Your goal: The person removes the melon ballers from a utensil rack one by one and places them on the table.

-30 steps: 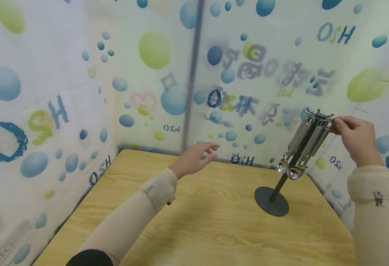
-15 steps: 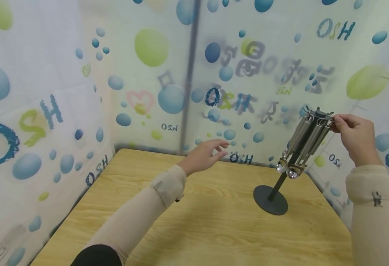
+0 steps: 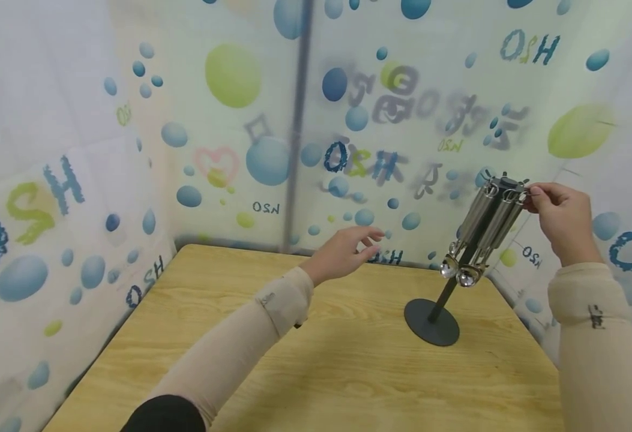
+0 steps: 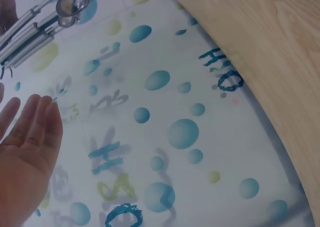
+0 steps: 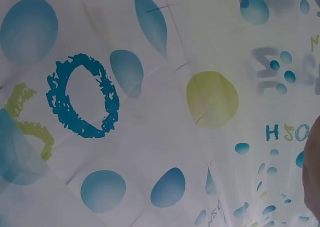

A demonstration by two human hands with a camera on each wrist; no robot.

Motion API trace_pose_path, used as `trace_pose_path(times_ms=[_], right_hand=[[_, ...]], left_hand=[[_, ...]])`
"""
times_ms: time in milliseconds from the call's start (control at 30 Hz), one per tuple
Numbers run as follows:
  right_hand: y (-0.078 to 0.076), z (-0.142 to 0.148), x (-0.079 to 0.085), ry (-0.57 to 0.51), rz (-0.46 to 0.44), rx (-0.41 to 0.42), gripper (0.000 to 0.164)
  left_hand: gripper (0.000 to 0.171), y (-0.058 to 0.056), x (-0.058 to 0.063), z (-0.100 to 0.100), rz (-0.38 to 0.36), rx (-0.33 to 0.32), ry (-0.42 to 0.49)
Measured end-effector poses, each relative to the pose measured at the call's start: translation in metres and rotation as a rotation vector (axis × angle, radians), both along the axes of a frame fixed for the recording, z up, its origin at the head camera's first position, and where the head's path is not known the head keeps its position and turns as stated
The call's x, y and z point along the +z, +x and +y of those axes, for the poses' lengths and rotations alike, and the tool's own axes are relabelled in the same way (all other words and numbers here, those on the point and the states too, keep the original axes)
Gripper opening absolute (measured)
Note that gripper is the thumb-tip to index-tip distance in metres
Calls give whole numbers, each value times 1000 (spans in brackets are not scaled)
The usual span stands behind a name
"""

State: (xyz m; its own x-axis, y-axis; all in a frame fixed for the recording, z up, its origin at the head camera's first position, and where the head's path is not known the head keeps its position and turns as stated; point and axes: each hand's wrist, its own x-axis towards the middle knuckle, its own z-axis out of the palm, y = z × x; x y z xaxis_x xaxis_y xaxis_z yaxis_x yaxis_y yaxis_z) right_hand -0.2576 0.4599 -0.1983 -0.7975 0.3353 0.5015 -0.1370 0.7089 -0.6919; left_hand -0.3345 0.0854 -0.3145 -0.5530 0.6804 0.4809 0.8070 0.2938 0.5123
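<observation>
A dark cutlery stand point(image 3: 436, 324) with a round base stands on the right part of the table. Several shiny metal utensils point(image 3: 480, 223) hang around its top, spoon bowls downward; they also show in the left wrist view, where a spoon bowl point(image 4: 73, 4) is near. My right hand point(image 3: 563, 219) pinches at the stand's upper right rim with thumb and finger; I cannot tell whether on a hook or a utensil's end. Only its edge shows in the right wrist view. To the stand's left, my left hand point(image 3: 343, 255) is held above the table, fingers loosely bent, holding nothing.
The wooden table point(image 3: 348, 360) reaches back to printed curtain walls point(image 3: 229, 138) on the left, back and right. A dark vertical pole point(image 3: 296, 120) shows behind the back curtain.
My left hand has moved right, closer to the stand. My right hand keeps its pinch at the stand's top. The head view has swung slightly right.
</observation>
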Motion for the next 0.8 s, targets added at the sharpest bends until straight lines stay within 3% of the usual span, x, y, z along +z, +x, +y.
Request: trace_pose_path(times_ms=[467, 800], right_hand=[[-2, 0, -2, 1, 27, -17, 41], [-2, -1, -3, -3, 31, -13, 41]], left_hand=[[33, -1, 8, 34, -10, -56, 58], [32, 1, 16, 67, -62, -34, 90]])
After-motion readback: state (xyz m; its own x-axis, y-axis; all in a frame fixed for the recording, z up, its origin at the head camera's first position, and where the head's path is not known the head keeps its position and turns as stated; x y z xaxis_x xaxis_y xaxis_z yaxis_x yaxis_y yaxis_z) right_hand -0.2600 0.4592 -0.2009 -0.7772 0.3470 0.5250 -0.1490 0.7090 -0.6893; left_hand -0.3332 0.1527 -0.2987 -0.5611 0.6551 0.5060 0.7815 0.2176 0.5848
